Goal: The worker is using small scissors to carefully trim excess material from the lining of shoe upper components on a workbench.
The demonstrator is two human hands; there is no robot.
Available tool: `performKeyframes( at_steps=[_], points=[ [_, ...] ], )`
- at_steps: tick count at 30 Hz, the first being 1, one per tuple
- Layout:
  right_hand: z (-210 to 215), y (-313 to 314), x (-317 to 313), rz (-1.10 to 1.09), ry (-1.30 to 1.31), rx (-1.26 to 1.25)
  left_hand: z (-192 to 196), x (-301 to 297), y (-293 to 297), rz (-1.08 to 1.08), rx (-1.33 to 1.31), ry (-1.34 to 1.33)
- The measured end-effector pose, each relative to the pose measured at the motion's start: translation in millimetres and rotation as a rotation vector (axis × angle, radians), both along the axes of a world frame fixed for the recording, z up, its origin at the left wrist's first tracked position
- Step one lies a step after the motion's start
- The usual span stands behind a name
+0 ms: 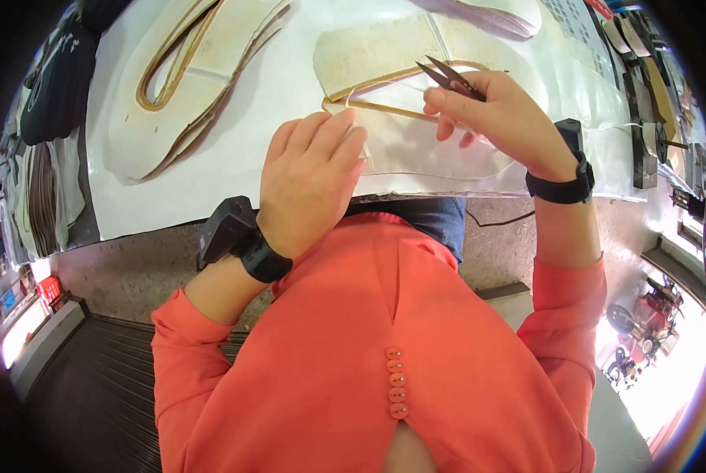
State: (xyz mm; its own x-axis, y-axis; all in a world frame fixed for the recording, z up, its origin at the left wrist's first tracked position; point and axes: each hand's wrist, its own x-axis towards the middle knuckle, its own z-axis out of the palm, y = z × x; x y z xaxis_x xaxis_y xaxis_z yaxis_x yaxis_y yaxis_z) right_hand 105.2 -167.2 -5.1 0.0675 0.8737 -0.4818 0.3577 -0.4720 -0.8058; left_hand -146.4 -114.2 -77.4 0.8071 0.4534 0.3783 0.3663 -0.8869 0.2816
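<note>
My right hand (pixel 491 110) holds small dark thread snips (pixel 451 77), their pointed blades apart and aimed up and to the left. Below the blades lies a cream fabric piece (pixel 361 59) with tan edging, spread on the white table. My left hand (pixel 310 154) is closed at the near left side of this piece, its bent fingers gripping the material; the thumb is hidden. A thin white thread or strip (pixel 350 96) rises just above those fingertips. Slack white thread also seems to run toward the right hand.
The white-covered table (pixel 124 213) ends just in front of my body. At its left lies a stack of similar cream layered pieces (pixel 203 102). Dark cloth (pixel 57 79) hangs farther left. Several tools and dark blocks (pixel 644 150) line the right edge. A black cable (pixel 499 223) hangs below.
</note>
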Motion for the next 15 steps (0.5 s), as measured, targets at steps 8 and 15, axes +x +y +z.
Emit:
performKeyframes(
  at_steps=[8,15],
  points=[
    [-7.0,3.8,-0.8,-0.111,-0.010,-0.022,-3.9,-0.9,-5.1,0.033,-0.094,-0.032],
    [-19.3,-23.9,2.5,-0.135,-0.168,-0.035,-5.0,-0.5,-5.2,0.045,-0.094,-0.031]
  ],
)
